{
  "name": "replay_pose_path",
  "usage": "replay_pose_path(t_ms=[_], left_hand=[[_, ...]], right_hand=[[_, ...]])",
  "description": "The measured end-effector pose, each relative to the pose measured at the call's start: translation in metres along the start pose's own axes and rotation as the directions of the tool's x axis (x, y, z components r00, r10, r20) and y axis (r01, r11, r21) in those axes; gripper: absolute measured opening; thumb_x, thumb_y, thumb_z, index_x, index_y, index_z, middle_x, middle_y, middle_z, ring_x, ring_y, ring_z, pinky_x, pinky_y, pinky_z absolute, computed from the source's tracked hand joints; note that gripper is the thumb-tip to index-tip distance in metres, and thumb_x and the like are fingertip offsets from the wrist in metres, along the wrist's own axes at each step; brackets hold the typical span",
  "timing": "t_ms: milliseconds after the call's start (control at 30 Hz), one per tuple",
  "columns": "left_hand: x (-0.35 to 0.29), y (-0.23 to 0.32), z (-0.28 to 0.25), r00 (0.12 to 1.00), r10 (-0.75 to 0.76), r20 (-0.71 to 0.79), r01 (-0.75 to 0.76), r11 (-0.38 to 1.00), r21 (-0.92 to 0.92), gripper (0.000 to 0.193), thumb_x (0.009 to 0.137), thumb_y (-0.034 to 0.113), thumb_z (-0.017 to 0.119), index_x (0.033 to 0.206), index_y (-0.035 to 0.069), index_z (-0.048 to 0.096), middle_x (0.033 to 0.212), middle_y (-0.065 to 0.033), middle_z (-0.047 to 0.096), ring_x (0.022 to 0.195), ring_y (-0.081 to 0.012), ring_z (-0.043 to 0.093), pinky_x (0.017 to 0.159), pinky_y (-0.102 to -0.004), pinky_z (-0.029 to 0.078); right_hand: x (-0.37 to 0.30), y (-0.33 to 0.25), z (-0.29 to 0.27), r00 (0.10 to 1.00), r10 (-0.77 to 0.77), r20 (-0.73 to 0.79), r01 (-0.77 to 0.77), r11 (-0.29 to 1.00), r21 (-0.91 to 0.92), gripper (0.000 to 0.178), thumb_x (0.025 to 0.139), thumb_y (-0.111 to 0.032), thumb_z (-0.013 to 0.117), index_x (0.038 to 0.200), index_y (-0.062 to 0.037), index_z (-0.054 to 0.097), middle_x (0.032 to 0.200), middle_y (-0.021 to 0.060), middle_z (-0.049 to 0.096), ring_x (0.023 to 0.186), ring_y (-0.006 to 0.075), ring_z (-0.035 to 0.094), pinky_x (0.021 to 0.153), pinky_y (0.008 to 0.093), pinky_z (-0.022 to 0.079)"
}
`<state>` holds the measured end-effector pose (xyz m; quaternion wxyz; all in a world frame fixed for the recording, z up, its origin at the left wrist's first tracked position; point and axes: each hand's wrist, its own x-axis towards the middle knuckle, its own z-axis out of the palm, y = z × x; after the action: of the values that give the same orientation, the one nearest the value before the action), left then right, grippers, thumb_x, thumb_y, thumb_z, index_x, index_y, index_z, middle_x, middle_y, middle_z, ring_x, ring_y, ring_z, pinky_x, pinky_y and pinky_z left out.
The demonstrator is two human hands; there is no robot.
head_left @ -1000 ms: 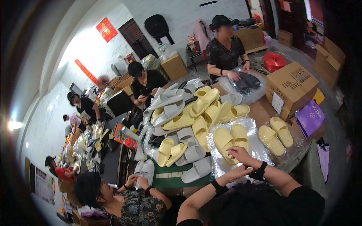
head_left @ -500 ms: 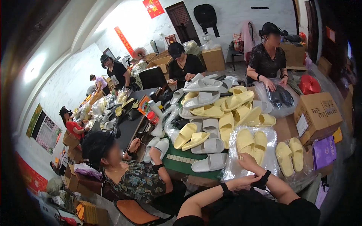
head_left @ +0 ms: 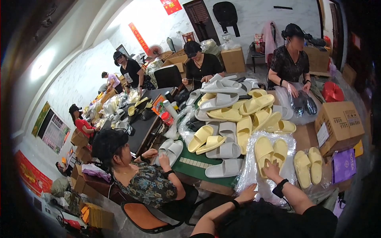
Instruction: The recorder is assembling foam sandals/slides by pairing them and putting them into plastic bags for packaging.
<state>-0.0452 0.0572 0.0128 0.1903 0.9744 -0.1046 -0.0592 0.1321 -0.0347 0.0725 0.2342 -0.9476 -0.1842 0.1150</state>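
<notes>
A pair of yellow slippers lies side by side on a stack of clear plastic bags, straight in front of me. My right hand reaches to their heel half, its fingertips apart and touching the footbeds. Nearer to me, my left hand is spread on the lower left edge of the plastic, with nothing in it. Another pair of yellow slippers rests just right of the stack. Beyond the plastic rises a heap of loose yellow slippers and grey slippers.
A cardboard box and a purple box stand at the right. On my left a seated co-worker handles grey slippers. Across the table another person works with dark shoes in plastic. An orange-backed chair is at lower left.
My left hand has come away from my right wrist and moved left onto the plastic. My right hand has shifted right, onto the yellow slippers. The whole view has swung slightly.
</notes>
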Motion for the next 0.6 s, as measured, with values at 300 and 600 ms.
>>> replay_pose_path(t_ms=[300, 600], left_hand=[[0.004, -0.018, 0.015, 0.997, -0.015, 0.075, 0.016, 1.0, -0.018, 0.038, 0.073, 0.017, 0.059, 0.109, 0.007, 0.054, 0.128, -0.0204, 0.04, 0.122, -0.0346, 0.035, 0.101, -0.0416, 0.029], [0.05, 0.006, -0.048, 0.979, 0.202, 0.028, -0.203, 0.979, 0.007, 0.036, 0.072, 0.018, 0.058, 0.106, 0.007, 0.056, 0.123, -0.0192, 0.045, 0.117, -0.0334, 0.04, 0.098, -0.041, 0.031]], right_hand=[[-0.034, -0.053, -0.033, 0.79, -0.489, 0.368, 0.549, 0.833, -0.072, 0.062, 0.073, -0.04, 0.059, 0.125, -0.0113, 0.045, 0.119, 0.0238, 0.047, 0.112, 0.0384, 0.043, 0.091, 0.0529, 0.034], [-0.073, -0.1, -0.064, 0.125, -0.769, 0.627, 0.833, 0.425, 0.355, 0.044, 0.07, -0.032, 0.067, 0.103, -0.0067, 0.053, 0.092, 0.0179, 0.06, 0.083, 0.0376, 0.058, 0.073, 0.0432, 0.046]])
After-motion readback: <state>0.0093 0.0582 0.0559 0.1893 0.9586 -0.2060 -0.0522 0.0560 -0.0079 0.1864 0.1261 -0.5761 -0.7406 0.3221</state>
